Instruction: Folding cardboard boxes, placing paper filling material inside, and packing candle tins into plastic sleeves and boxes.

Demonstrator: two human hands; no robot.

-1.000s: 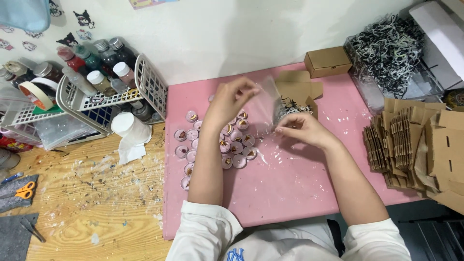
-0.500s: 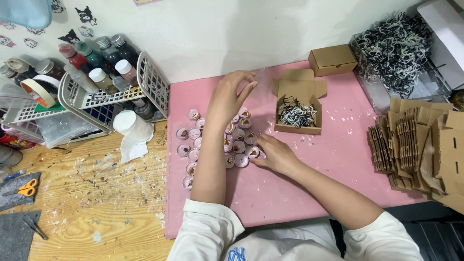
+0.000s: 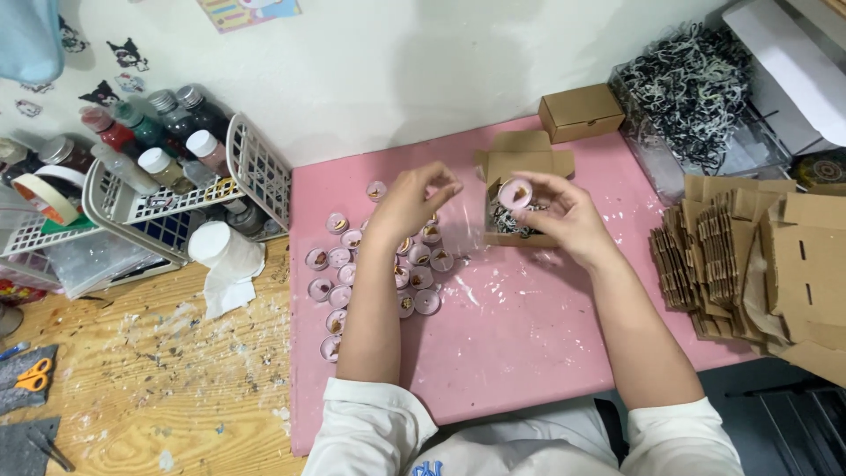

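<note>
My right hand (image 3: 564,216) holds a small round pink tealight candle (image 3: 515,193) up over an open brown cardboard box (image 3: 520,167) that has black-and-white paper shred inside. My left hand (image 3: 414,198) hovers above a cluster of several more pink tealight candles (image 3: 414,269) spread on the pink mat (image 3: 529,335); its fingers are curled together and I see nothing in them.
A closed small cardboard box (image 3: 580,111) sits at the mat's back. A bin of paper shred (image 3: 696,88) and stacks of flat cardboard (image 3: 758,256) lie at the right. White baskets with paint bottles (image 3: 176,176), a tissue roll (image 3: 225,251) and orange scissors (image 3: 33,375) are at the left.
My right hand picked a candle from the cluster and lifted it to the open box. My left hand rose off the candles and curled its fingers.
</note>
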